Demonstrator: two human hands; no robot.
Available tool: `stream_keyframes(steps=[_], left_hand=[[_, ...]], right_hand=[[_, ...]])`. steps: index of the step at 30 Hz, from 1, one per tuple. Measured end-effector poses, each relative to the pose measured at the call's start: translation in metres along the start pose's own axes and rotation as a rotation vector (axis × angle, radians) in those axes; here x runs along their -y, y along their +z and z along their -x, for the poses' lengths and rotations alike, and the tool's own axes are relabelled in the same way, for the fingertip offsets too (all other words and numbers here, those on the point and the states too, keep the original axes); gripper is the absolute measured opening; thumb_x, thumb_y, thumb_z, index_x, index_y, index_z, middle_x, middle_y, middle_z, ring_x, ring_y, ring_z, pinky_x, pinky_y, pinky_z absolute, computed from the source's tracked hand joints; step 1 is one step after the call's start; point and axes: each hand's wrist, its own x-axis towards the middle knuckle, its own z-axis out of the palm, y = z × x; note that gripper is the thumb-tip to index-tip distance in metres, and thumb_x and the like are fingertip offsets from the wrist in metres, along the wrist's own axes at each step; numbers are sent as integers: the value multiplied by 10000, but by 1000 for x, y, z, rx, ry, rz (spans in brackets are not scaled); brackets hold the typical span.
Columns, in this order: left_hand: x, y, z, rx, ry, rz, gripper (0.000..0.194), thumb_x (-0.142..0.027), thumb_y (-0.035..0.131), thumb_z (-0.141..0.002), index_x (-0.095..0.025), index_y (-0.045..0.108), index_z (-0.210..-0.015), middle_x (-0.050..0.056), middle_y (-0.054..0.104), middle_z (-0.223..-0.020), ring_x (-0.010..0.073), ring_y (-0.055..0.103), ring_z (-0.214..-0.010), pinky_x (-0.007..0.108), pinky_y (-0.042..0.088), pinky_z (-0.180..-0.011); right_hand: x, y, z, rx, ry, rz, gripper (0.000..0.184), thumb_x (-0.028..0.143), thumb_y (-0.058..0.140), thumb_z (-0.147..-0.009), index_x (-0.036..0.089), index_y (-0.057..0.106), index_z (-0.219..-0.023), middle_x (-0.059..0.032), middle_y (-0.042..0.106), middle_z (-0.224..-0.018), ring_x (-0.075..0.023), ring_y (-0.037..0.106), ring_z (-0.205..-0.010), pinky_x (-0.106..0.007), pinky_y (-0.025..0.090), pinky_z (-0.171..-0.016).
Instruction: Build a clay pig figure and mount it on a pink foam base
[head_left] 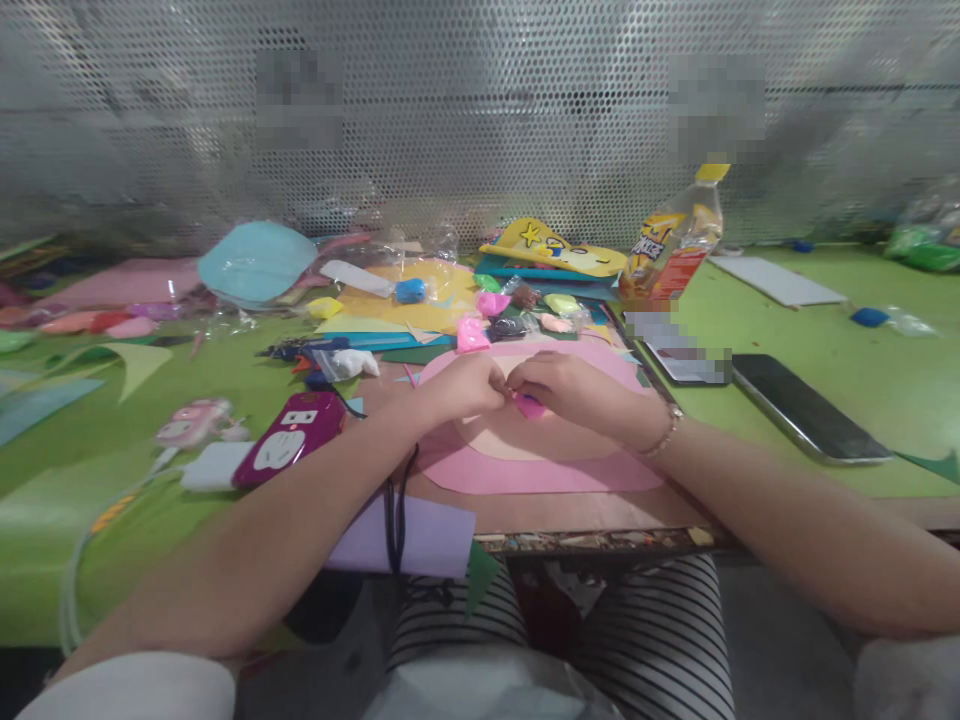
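My left hand [484,382] and my right hand [559,385] meet fingertip to fingertip, both in a pinch; whatever sits between the fingers is too small to make out. Just under the right fingers shows a small bright pink piece [530,407] with a bluish-purple mark, and I cannot tell whether it is held or lying down. Beneath both hands lies a cream paper oval [517,440] on top of a larger pink paper shape [540,477]. A beaded bracelet [666,432] circles my right wrist.
Small bags of coloured clay [472,333] and yellow paper sheets [375,300] lie beyond the hands. A purple power adapter [292,440] with a cable sits left. To the right are a phone [806,405] and an upright bottle [675,245]. Purple paper [435,535] overhangs the front edge.
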Motion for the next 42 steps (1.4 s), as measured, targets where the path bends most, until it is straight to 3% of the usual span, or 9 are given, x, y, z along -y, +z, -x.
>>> stream_keyframes(steps=[5, 14, 18, 23, 33, 42], left_hand=[[3, 2, -2, -52, 1, 39, 196, -185, 535, -601, -186, 722, -660, 25, 666, -598, 149, 550, -582, 237, 303, -487], [2, 2, -1, -61, -11, 33, 154, -177, 551, -601, -184, 705, -584, 10, 622, -499, 126, 503, -505, 243, 294, -470], [0, 0, 1, -92, -10, 46, 156, -195, 565, -632, -185, 720, -627, 32, 672, -583, 146, 551, -560, 243, 326, -493], [-5, -1, 3, -136, 52, 115, 175, -169, 579, -644, -198, 739, -708, 60, 719, -723, 170, 606, -637, 261, 391, -565], [-3, 4, 0, -148, 123, 91, 231, -97, 556, -646, -214, 749, -693, 50, 721, -704, 165, 611, -613, 270, 402, -571], [-5, 3, 3, -126, 91, -21, 210, -165, 545, -685, -208, 751, -698, 58, 716, -681, 148, 567, -555, 270, 346, -535]], right_hand=[[-2, 0, 2, 21, 28, 14, 240, 49, 481, -818, 178, 666, -900, -44, 660, -827, -143, 562, -759, -268, 419, -700], [1, -6, 3, 54, 52, 67, 259, 70, 456, -818, 177, 682, -887, -53, 673, -817, -157, 586, -761, -273, 426, -691], [-1, -10, 5, 26, 65, 111, 282, 40, 431, -782, 151, 674, -872, -80, 660, -865, -175, 583, -800, -286, 427, -707], [-4, -8, 7, 51, 16, 109, 308, 27, 411, -777, 139, 678, -881, -98, 636, -891, -185, 572, -838, -308, 433, -752], [1, -7, 8, 123, -3, 127, 260, 75, 444, -818, 150, 692, -829, -99, 636, -904, -183, 576, -822, -320, 442, -752], [5, -7, 11, 212, -131, 367, 245, -27, 485, -740, 132, 671, -736, -116, 631, -914, -213, 560, -832, -345, 440, -749]])
